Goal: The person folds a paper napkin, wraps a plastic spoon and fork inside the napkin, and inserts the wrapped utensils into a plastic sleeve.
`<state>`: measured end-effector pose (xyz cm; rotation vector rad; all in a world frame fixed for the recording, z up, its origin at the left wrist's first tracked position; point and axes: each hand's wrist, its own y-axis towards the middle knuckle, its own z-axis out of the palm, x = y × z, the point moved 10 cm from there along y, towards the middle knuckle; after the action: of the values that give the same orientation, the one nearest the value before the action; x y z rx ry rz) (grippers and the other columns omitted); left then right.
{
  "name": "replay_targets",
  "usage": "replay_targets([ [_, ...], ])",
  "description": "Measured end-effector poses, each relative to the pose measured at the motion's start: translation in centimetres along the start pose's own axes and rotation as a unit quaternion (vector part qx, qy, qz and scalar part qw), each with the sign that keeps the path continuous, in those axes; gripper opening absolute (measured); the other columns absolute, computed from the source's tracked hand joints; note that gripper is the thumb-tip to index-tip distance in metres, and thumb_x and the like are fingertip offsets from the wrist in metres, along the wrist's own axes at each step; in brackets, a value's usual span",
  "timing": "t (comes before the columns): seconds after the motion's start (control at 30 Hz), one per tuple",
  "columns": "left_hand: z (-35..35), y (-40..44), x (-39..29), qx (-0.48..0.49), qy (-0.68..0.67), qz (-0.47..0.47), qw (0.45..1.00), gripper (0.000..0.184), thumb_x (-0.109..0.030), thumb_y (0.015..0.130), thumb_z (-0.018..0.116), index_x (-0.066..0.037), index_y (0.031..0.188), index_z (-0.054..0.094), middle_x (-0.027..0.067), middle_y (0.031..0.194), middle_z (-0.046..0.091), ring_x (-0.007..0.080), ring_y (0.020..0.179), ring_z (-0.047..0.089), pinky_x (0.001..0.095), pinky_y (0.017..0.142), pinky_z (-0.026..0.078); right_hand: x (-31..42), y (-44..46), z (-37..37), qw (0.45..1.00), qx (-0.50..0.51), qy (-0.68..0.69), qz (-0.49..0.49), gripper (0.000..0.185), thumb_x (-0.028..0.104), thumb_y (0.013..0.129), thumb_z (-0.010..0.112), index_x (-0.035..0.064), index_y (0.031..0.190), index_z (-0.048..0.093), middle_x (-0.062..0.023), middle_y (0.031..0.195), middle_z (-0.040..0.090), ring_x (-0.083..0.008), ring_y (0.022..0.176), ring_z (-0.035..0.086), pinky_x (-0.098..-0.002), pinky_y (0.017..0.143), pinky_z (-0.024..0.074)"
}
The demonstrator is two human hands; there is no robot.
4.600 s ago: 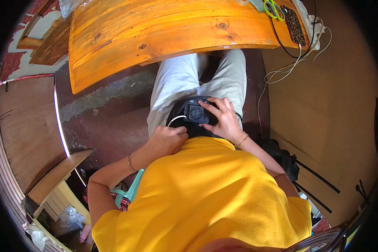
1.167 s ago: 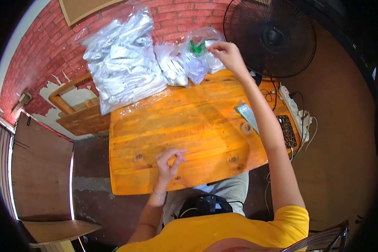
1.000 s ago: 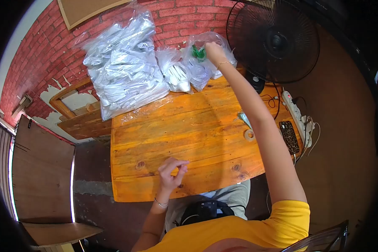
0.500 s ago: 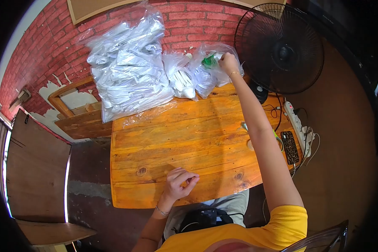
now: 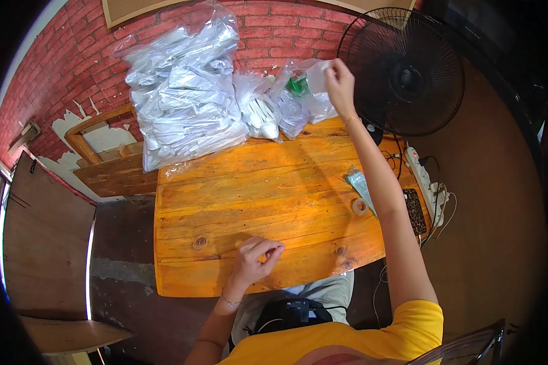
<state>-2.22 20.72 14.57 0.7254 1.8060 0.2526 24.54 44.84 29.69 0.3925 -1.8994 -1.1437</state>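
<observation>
At the back of the wooden table (image 5: 256, 194), my right hand (image 5: 341, 80) pinches a thin white sheet (image 5: 318, 77), perhaps paper or plastic. The sheet is over an open clear bag (image 5: 321, 107). Just left of it, a green item (image 5: 297, 86) shows at the top of a bag with pale contents (image 5: 293, 115). My left hand (image 5: 257, 258) hovers at the table's front edge, its thumb and fingers curled together with nothing visible between them.
A large bag of white packets (image 5: 189, 103) and a smaller bag (image 5: 262, 115) stand at the back left. On the right are a black fan (image 5: 406, 79), tape roll (image 5: 360, 206), teal packet (image 5: 358, 181), leopard-print phone (image 5: 414, 210) and power strip (image 5: 425, 176) with cables.
Both hands have left the black device on the lap. My right hand reached into the bag at the back and has now lifted slightly with a white sheet. My left hand's fingers have drawn together.
</observation>
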Motion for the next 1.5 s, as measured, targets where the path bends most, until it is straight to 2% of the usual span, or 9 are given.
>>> replay_targets([
  [0.07, -0.5, 0.2, 0.1, -0.021, -0.022, -0.02, 0.999, 0.009, 0.0, 0.073, 0.064, -0.001, 0.081, 0.062, 0.0081, 0.071, 0.061, 0.016, 0.061, 0.057, 0.0252, 0.056, 0.045, 2.0, -0.7, -1.7, 0.98, -0.041, 0.175, 0.089, 0.016, 0.011, 0.083, 0.048, 0.0043, 0.068, 0.045, 0.005, 0.061, 0.04, -0.0028, 0.055, 0.034, -0.0209, 0.049, 0.0295],
  [0.17, -2.4, 1.7, -0.4, -0.075, -0.007, 0.001, 0.997, 0.027, 0.0, 0.075, 0.063, -0.001, 0.101, 0.058, 0.0093, 0.09, 0.06, 0.0174, 0.075, 0.057, 0.0269, 0.065, 0.045, 2.7, -3.5, 0.6, 0.892, 0.126, 0.358, 0.247, 0.011, 0.013, 0.082, 0.049, 0.0086, 0.072, 0.051, 0.0059, 0.064, 0.044, -0.0041, 0.054, 0.039, -0.0211, 0.05, 0.0323],
  [0.37, -5.5, 6.3, -2.4, -0.101, 0.022, -0.013, 0.995, 0.067, -0.015, 0.07, 0.072, -0.004, 0.128, 0.038, 0.014, 0.126, 0.038, 0.0266, 0.116, 0.039, 0.036, 0.089, 0.038, 9.6, -13.1, 4.9, 0.778, 0.364, 0.329, 0.392, 0.006, 0.011, 0.08, 0.049, 0.0088, 0.074, 0.049, 0.0055, 0.072, 0.046, -0.0037, 0.069, 0.047, -0.0187, 0.064, 0.0374],
  [0.53, -8.3, 8.3, 3.2, -0.075, 0.171, -0.026, 0.982, 0.063, -0.037, 0.081, 0.06, -0.011, 0.132, 0.036, 0.0129, 0.135, 0.027, 0.027, 0.127, 0.025, 0.0469, 0.102, 0.021, 10.0, -16.4, 6.0, 0.821, 0.415, 0.208, 0.332, 0.016, 0.02, 0.081, 0.051, 0.008, 0.071, 0.054, 0.0048, 0.068, 0.051, -0.0051, 0.061, 0.047, -0.0196, 0.054, 0.0375],
  [0.67, -11.9, 7.3, 17.4, 0.083, 0.44, -0.196, 0.872, 0.057, -0.043, 0.091, 0.036, -0.01, 0.137, 0.028, 0.0075, 0.14, 0.025, 0.0236, 0.131, 0.02, 0.059, 0.104, 0.005, 6.5, -16.9, 5.0, 0.838, 0.404, 0.145, 0.335, 0.017, 0.019, 0.081, 0.052, 0.0065, 0.069, 0.055, 0.0031, 0.069, 0.053, -0.0067, 0.062, 0.048, -0.0208, 0.056, 0.0393],
  [0.8, -10.5, 6.7, 20.9, 0.13, 0.429, -0.224, 0.865, 0.059, -0.045, 0.092, 0.029, -0.012, 0.14, 0.019, 0.001, 0.147, 0.013, 0.0192, 0.135, 0.012, 0.059, 0.104, 0.001, 5.3, -16.6, 4.4, 0.836, 0.367, 0.154, 0.378, 0.015, 0.019, 0.081, 0.052, 0.0079, 0.073, 0.057, 0.0041, 0.072, 0.053, -0.0061, 0.069, 0.05, -0.0217, 0.064, 0.0422],
  [0.93, -9.0, 8.4, 21.7, 0.091, 0.452, -0.261, 0.848, 0.064, -0.051, 0.09, 0.027, -0.011, 0.14, 0.02, 0.003, 0.147, 0.013, 0.0224, 0.135, 0.009, 0.0602, 0.104, -0.002, 4.4, -16.4, 4.8, 0.844, 0.365, 0.14, 0.366, 0.015, 0.019, 0.081, 0.052, 0.0072, 0.074, 0.058, 0.0029, 0.073, 0.054, -0.0067, 0.069, 0.05, -0.0225, 0.063, 0.0425],
  [1.23, -7.6, 9.8, 17.7, -0.014, 0.53, -0.199, 0.824, 0.061, -0.045, 0.089, 0.037, -0.004, 0.134, 0.032, 0.0105, 0.128, 0.035, 0.0293, 0.119, 0.032, 0.0525, 0.095, 0.025, 5.4, -15.6, 4.7, 0.857, 0.35, 0.155, 0.344, 0.018, 0.018, 0.083, 0.051, 0.0046, 0.072, 0.056, 0.001, 0.069, 0.054, -0.0086, 0.064, 0.051, -0.0226, 0.06, 0.0417],
  [1.5, -5.4, 10.0, 20.9, 0.038, 0.439, -0.171, 0.881, 0.061, -0.044, 0.091, 0.031, -0.003, 0.136, 0.028, 0.0087, 0.143, 0.024, 0.0234, 0.131, 0.021, 0.0525, 0.106, 0.01, 5.2, -16.1, 3.8, 0.848, 0.353, 0.147, 0.367, 0.015, 0.019, 0.083, 0.051, 0.0079, 0.075, 0.056, 0.0029, 0.074, 0.054, -0.0062, 0.071, 0.051, -0.0234, 0.066, 0.043],
])
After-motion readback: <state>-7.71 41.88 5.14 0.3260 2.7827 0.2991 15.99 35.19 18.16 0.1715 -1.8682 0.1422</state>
